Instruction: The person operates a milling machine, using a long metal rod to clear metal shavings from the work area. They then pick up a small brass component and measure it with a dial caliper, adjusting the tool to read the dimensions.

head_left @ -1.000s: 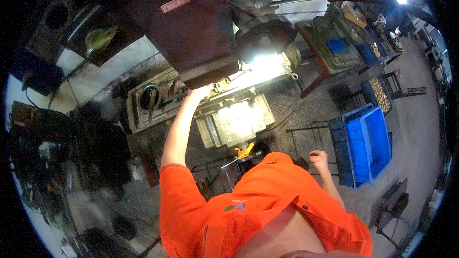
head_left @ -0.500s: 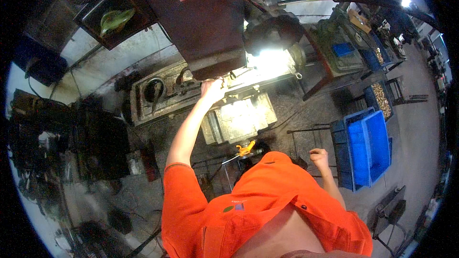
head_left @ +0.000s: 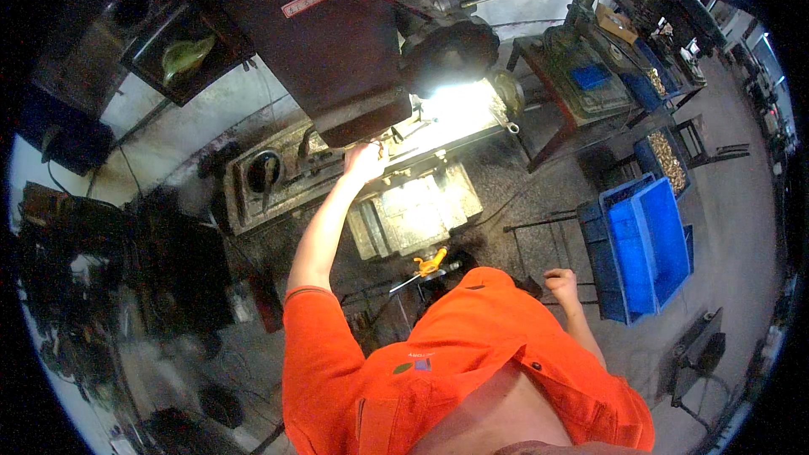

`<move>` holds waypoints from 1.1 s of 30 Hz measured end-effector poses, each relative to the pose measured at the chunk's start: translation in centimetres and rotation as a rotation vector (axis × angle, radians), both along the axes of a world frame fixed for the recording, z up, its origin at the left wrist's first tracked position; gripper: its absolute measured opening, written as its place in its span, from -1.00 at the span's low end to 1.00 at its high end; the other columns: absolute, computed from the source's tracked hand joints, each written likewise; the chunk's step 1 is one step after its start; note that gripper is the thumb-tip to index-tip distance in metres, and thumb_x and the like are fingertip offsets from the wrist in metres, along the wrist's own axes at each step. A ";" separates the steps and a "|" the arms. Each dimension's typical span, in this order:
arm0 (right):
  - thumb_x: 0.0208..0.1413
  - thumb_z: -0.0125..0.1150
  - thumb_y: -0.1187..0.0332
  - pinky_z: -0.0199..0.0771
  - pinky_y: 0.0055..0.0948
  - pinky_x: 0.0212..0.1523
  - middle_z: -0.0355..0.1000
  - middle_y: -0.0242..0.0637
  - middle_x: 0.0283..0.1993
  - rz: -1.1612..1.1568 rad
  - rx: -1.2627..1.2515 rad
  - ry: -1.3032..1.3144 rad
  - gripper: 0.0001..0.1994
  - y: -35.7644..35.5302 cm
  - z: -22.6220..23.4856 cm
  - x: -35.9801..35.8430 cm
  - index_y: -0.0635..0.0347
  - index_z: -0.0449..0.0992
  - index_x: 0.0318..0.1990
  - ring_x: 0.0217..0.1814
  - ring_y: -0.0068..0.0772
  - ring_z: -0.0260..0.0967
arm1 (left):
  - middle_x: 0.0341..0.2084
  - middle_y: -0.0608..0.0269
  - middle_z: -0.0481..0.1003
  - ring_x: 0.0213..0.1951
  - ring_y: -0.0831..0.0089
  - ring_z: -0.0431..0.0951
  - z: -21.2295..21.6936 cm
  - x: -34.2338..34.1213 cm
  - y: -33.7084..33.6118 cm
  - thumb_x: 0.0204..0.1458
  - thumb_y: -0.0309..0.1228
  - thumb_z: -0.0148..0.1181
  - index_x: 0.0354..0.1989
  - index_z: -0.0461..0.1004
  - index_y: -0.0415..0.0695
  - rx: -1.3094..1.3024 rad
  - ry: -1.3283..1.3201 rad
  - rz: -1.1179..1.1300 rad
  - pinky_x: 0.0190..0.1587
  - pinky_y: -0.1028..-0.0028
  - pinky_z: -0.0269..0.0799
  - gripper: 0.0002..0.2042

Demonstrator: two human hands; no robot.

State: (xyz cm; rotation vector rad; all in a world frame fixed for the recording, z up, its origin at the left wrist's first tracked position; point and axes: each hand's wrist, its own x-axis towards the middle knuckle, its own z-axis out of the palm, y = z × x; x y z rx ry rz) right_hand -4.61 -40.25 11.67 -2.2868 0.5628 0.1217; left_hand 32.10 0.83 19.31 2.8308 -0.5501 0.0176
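The left hand (head_left: 366,160) is at the machine bed (head_left: 295,188), grip impossible to tell; the right hand (head_left: 560,285) curls narrowly near blue crates (head_left: 608,253).

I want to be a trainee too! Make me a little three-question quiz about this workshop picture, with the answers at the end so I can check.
1. Pick one. What colour is the short-sleeved top?
A) green
B) orange
C) grey

2. True or false? The left hand is up at the machine, while the right hand is away from it.

3. Fill in the gap. The blue bins stand toward the ____ side of the picture.

Key:
1. B, orange
2. True
3. right
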 end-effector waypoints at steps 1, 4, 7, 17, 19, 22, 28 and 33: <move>-0.36 0.11 0.31 0.43 -0.41 -0.32 0.47 -0.06 -0.43 0.009 -0.008 0.009 -0.71 -0.1 0.0 0.0 0.25 0.56 -0.41 -0.38 -0.22 0.46 | -0.61 -0.01 0.47 -0.51 0.10 0.50 -0.2 0.3 0.1 -0.06 -0.07 -0.07 -0.55 0.48 -0.14 -0.015 0.006 -0.006 -0.40 0.22 0.41 -0.63; -0.37 0.10 0.31 0.42 -0.41 -0.31 0.47 -0.05 -0.43 0.002 -0.014 0.015 -0.70 -0.1 0.0 0.2 0.24 0.56 -0.41 -0.37 -0.18 0.46 | -0.68 0.00 0.44 -0.57 0.08 0.47 -0.9 1.1 0.3 -0.07 -0.12 -0.07 -0.63 0.45 -0.16 -0.048 -0.050 -0.057 -0.45 0.22 0.39 -0.64; -0.38 0.10 0.31 0.42 -0.40 -0.29 0.47 -0.04 -0.42 -0.007 -0.025 0.007 -0.70 -0.2 -0.1 0.3 0.25 0.56 -0.42 -0.35 -0.17 0.46 | -0.69 0.02 0.43 -0.59 0.10 0.46 -1.8 1.9 0.8 -0.09 -0.16 -0.06 -0.64 0.43 -0.17 -0.010 -0.055 -0.058 -0.49 0.22 0.37 -0.67; -0.38 0.11 0.33 0.41 -0.46 -0.29 0.49 -0.09 -0.43 -0.033 0.048 0.080 -0.69 0.3 0.5 0.4 0.26 0.56 -0.39 -0.37 -0.30 0.46 | -0.66 0.16 0.46 -0.55 0.21 0.49 0.4 -0.4 2.8 -0.21 -0.25 0.09 -0.47 0.47 -0.05 -0.096 -0.195 -0.137 -0.48 0.30 0.38 -0.82; -0.39 0.12 0.36 0.41 -0.47 -0.32 0.49 -0.10 -0.45 -0.066 0.055 0.127 -0.70 0.6 0.9 0.8 0.26 0.56 -0.38 -0.40 -0.32 0.46 | -0.65 0.18 0.47 -0.54 0.23 0.49 1.3 -1.8 3.2 -0.23 -0.26 0.13 -0.44 0.47 -0.04 -0.146 -0.110 -0.072 -0.47 0.31 0.38 -0.82; -0.40 0.13 0.40 0.40 -0.46 -0.35 0.49 -0.11 -0.47 -0.036 0.048 0.144 -0.70 0.4 0.5 1.2 0.26 0.56 -0.37 -0.42 -0.34 0.45 | -0.64 0.20 0.48 -0.54 0.24 0.50 1.5 -2.6 4.0 -0.23 -0.25 0.17 -0.39 0.48 -0.02 -0.170 -0.022 -0.007 -0.46 0.32 0.39 -0.79; -0.40 0.12 0.39 0.40 -0.45 -0.38 0.48 -0.09 -0.47 -0.022 0.065 0.173 -0.70 0.7 1.0 2.5 0.27 0.56 -0.38 -0.44 -0.31 0.45 | -0.63 0.24 0.48 -0.54 0.25 0.50 1.5 -3.0 3.5 -0.23 -0.22 0.18 -0.42 0.46 -0.02 -0.193 0.013 0.040 -0.47 0.32 0.38 -0.79; -0.39 0.10 0.38 0.39 -0.43 -0.40 0.47 -0.08 -0.48 0.010 0.049 0.124 -0.70 1.2 1.9 2.8 0.28 0.55 -0.40 -0.45 -0.28 0.44 | -0.64 0.21 0.48 -0.55 0.23 0.50 2.4 -3.2 2.6 -0.19 -0.30 0.11 -0.48 0.45 0.00 -0.195 -0.005 0.024 -0.48 0.32 0.39 -0.89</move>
